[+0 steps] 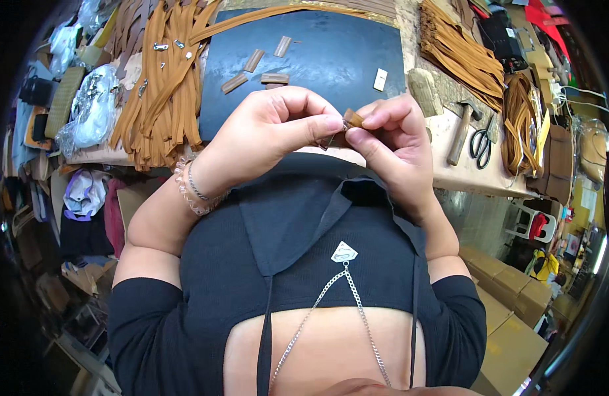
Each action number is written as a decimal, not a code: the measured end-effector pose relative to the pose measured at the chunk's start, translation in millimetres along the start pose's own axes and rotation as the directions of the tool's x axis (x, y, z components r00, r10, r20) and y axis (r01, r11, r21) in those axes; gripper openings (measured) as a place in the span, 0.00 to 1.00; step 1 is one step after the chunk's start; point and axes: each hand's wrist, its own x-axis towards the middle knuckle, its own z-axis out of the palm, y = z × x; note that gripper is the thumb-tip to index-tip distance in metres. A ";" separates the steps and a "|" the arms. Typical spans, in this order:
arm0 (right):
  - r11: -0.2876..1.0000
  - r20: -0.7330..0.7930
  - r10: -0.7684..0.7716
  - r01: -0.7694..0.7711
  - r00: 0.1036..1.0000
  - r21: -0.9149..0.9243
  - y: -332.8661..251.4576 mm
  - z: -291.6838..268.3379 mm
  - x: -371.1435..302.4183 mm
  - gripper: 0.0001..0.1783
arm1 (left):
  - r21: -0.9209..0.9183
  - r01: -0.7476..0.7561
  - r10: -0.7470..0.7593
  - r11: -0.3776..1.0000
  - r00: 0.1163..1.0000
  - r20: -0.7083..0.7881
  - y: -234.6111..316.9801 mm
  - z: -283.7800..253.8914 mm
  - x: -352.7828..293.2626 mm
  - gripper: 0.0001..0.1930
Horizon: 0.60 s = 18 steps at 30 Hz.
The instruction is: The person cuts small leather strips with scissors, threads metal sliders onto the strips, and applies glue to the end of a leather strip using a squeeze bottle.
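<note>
- Nearest to the camera is a black ribbed shirt (205, 310), with a silver metal chain (288, 350) hanging in front of it.
- At far left on the tabletop (466, 177), many long tan straps (136, 122) lie in a heap, with small silver metal clips (160, 47) on top.
- To their right is a flat black rectangular mat (337, 59). Four or more small dark-brown rectangular pieces (253, 60) lie loose on its left part; I cannot tell if these are finished or waiting.
- Over the mat's front edge, the left hand (271, 125) has its grip closed, thumb and finger pinching a small brown folded piece (353, 119).
- This piece is between both hands, and work on it seems in progress, not complete.
- The right hand (398, 138) pinches the same piece from the other side, its grip also closed.
- Further right are a wooden-handled hammer (460, 135) and black-handled scissors (480, 146), both lying unused.
</note>
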 end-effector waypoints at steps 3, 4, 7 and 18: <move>0.997 0.006 -0.075 0.075 0.997 0.015 0.4 -1.6 -0.3 0.14 | -0.180 -0.029 0.032 0.983 0.999 0.011 -5.4 2.7 -0.4 0.06; 0.996 0.015 -0.093 0.093 0.996 0.012 0.2 -2.2 -0.8 0.14 | -0.137 -0.045 0.045 0.990 0.999 0.000 -5.3 3.4 -1.2 0.07; 0.991 0.022 -0.131 0.132 0.991 -0.039 -0.1 -2.4 -2.3 0.14 | -0.031 -0.075 0.075 0.997 0.997 -0.007 -2.4 3.0 -2.1 0.07; 0.974 0.049 -0.178 0.183 0.983 -0.134 4.1 -6.3 -1.8 0.14 | 0.288 -0.185 0.192 0.939 0.981 0.007 3.9 6.2 -1.3 0.05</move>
